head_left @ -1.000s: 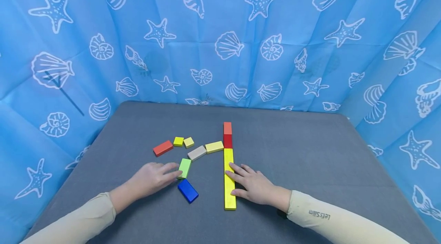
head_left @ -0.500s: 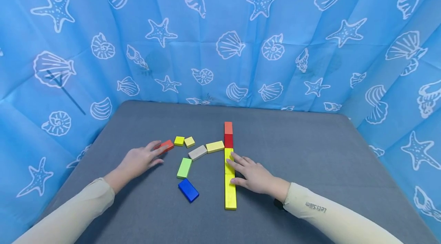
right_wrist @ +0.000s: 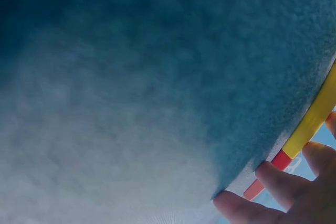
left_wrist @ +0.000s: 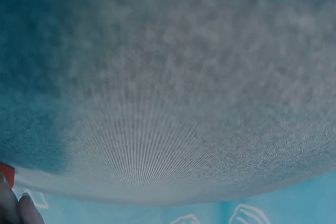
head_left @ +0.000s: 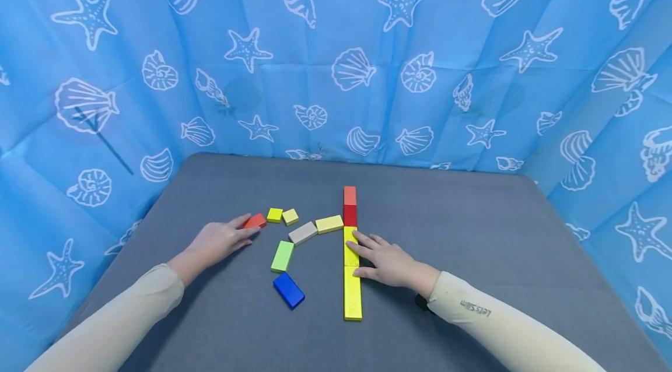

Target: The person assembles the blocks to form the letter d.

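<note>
In the head view my left hand (head_left: 217, 241) has its fingers on both sides of a red block (head_left: 255, 221), pinching its near end. The left wrist view shows a corner of that red block (left_wrist: 7, 173) beside the fingertips. My right hand (head_left: 391, 261) lies with fingers spread, its fingertips touching the far yellow block (head_left: 350, 241) and the thumb at the near yellow block (head_left: 353, 296). Those two stand end to end in a straight row with a dark red block (head_left: 350, 216) and a lighter red one (head_left: 349, 195).
A pale yellow block (head_left: 329, 224), beige block (head_left: 303, 233), green block (head_left: 282, 256) and blue block (head_left: 289, 290) curve left of the row. A yellow cube (head_left: 275, 215) and a pale yellow cube (head_left: 290, 217) sit beyond. A blue curtain (head_left: 336, 69) surrounds the grey table (head_left: 446, 209).
My left hand has left the green block, moved away and to the left, and closed its fingers on the red block. My right hand has slid slightly farther along the yellow blocks.
</note>
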### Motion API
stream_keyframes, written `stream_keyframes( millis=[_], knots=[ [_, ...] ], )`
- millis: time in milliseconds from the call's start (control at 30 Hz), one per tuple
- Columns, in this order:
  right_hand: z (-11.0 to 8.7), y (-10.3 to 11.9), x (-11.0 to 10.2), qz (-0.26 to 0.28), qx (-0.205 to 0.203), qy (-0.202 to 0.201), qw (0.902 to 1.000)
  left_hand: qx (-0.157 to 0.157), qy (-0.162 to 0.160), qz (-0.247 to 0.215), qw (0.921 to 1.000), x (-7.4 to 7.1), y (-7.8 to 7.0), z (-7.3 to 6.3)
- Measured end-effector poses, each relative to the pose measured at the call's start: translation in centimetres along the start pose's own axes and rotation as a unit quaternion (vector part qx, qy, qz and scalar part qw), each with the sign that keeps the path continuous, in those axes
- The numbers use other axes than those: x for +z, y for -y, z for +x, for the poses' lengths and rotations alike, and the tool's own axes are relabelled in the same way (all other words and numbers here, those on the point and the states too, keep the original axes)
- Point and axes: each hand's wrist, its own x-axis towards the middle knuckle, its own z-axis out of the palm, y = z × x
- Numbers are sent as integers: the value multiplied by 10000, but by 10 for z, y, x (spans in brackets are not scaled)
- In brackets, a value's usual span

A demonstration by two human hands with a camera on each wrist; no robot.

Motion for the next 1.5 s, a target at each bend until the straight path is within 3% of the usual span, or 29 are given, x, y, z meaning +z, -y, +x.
stream_keyframes(
  millis=[133,567,733,833,933,1100,1300,1500],
  knots=[
    [1,0,1,31,37,48,10000,-113,124,-2,9999,0,0,1],
    [0,-1,1,34,36,82,10000,-290,-53,-504,9983,-8,-7,-6],
    [1,-1,2,18,42,98,9999,485,-703,-424,9954,-15,-18,-13],
    [2,-2,2,9,25,71,10000,1082,-1189,-347,9864,-15,-24,-16],
    [2,-2,3,-8,18,53,10000,1523,-1432,-482,9767,-17,-31,-16],
    [2,-2,3,25,37,75,10000,1949,-1446,-843,9664,-22,-48,-16],
    [2,-2,2,33,69,83,9999,2428,-1563,-907,9531,-19,-66,-16],
    [1,-2,1,50,60,80,9999,2634,-1612,-904,9468,-18,-82,-14]
  ],
)
